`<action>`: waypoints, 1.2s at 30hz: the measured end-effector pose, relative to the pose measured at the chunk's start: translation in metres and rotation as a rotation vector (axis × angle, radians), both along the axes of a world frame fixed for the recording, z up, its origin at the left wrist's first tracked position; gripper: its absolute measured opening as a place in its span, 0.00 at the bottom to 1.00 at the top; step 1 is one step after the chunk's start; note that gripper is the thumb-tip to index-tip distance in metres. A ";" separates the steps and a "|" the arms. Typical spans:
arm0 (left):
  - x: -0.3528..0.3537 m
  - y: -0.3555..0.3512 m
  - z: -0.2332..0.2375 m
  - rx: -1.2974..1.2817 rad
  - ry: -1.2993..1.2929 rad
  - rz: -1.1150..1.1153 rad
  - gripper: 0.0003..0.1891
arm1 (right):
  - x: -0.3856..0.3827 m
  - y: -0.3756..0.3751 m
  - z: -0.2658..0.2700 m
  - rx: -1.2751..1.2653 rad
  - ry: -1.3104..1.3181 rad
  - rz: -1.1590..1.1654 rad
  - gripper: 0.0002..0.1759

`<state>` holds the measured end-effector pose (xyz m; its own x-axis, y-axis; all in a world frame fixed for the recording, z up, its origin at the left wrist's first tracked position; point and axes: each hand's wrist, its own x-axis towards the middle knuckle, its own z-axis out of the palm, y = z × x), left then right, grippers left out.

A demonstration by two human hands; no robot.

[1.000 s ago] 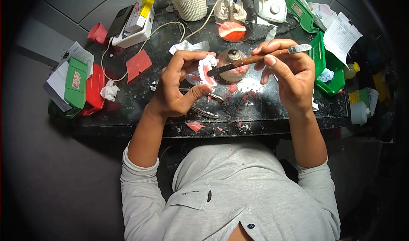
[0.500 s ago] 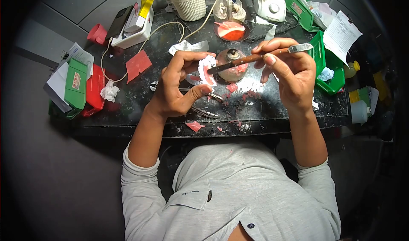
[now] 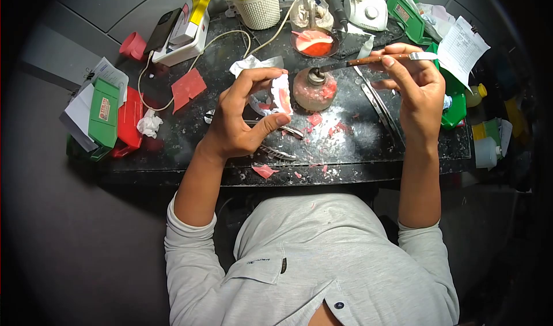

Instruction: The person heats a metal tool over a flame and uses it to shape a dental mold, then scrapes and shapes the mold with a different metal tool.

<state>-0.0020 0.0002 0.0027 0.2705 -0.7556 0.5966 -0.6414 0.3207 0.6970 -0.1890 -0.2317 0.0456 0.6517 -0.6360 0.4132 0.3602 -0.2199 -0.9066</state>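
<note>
My left hand (image 3: 239,116) grips a white dental cast (image 3: 281,93) with pink wax on it, between thumb and fingers. In my right hand (image 3: 412,90) is a wax knife (image 3: 368,60) with a brown handle, pinched between thumb and fingers. Its dark blade points left, the tip right at the wick holder of the spirit lamp (image 3: 314,95). The lamp is round, glass, with pink wax stuck on its side. Partly hidden behind my left hand, another white and pink piece (image 3: 258,104) lies on the bench.
Metal instruments (image 3: 377,104) lie right of the lamp, and others (image 3: 279,152) near the front edge. Pink wax scraps (image 3: 265,171) are scattered about. A wax sheet (image 3: 188,90) lies left; a dish of red wax (image 3: 315,45) stands behind. Green bins (image 3: 103,116) flank the bench (image 3: 219,170).
My right hand has moved right and slightly up, taking the wax knife's blade from the cast to the top of the lamp. The cast has turned a little in my left hand.
</note>
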 end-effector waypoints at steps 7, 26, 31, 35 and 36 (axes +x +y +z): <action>-0.001 -0.001 -0.002 -0.003 0.047 -0.005 0.32 | -0.001 -0.003 0.002 0.083 -0.013 0.038 0.09; -0.004 0.001 -0.001 0.019 0.262 -0.134 0.31 | -0.003 0.009 -0.002 0.146 -0.125 0.378 0.12; -0.004 0.001 -0.002 0.027 0.287 -0.151 0.31 | 0.000 0.014 -0.003 0.151 -0.107 0.366 0.11; -0.006 0.000 -0.001 0.014 0.306 -0.154 0.32 | 0.001 0.014 -0.004 0.136 -0.133 0.373 0.11; -0.006 0.000 -0.001 0.014 0.306 -0.153 0.32 | 0.001 0.014 -0.005 0.134 -0.143 0.358 0.11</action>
<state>-0.0078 0.0004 0.0018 0.3177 -0.8087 0.4950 -0.3472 0.3866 0.8544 -0.1880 -0.2174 0.0410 0.7839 -0.4337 0.4442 0.5167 0.0591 -0.8541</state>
